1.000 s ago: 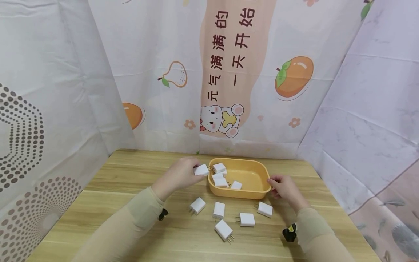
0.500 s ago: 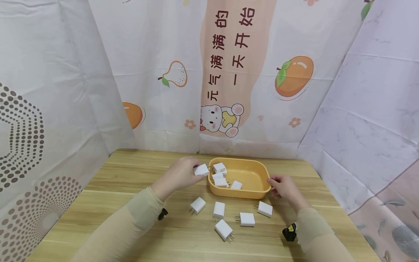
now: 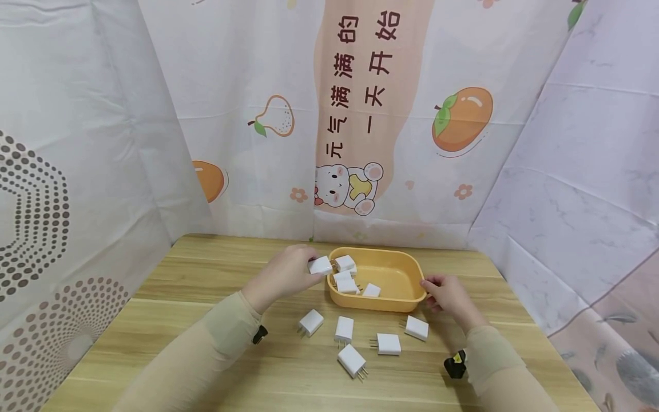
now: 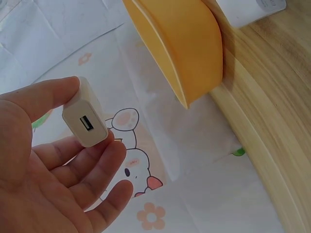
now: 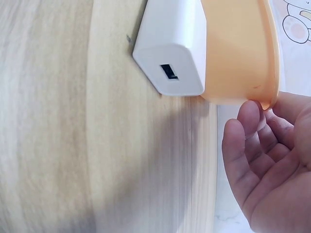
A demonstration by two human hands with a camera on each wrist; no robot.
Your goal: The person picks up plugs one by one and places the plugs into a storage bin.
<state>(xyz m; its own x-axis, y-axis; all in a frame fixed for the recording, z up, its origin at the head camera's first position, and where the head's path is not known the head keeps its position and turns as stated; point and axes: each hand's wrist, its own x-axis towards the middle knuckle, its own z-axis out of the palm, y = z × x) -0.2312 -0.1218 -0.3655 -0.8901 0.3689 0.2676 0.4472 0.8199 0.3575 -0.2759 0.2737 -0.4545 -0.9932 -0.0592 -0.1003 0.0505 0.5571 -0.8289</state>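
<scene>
My left hand (image 3: 288,274) pinches a white USB charger (image 4: 85,116) between thumb and fingers, its slotted end turned toward the wrist camera. In the head view that charger is at the left rim of a yellow-orange basin (image 3: 393,305), its prongs pointing in over the rim. Several white chargers (image 3: 346,286) lie inside the basin, bunched at its left end. At the basin's right end, my right hand (image 3: 447,297) pinches the rim between thumb and fingers; the right wrist view shows this grip (image 5: 272,150) close up.
Several more white chargers (image 3: 388,344) lie loose on the wooden table (image 3: 216,372) in front of the basin, prongs facing different ways. One charger (image 5: 172,58) sits close by the basin in the right wrist view. Printed cloth (image 3: 257,171) hangs behind the table.
The left hand has shifted slightly to the right with its charger, a little farther over the basin's left rim. My right hand keeps its hold on the rim.
</scene>
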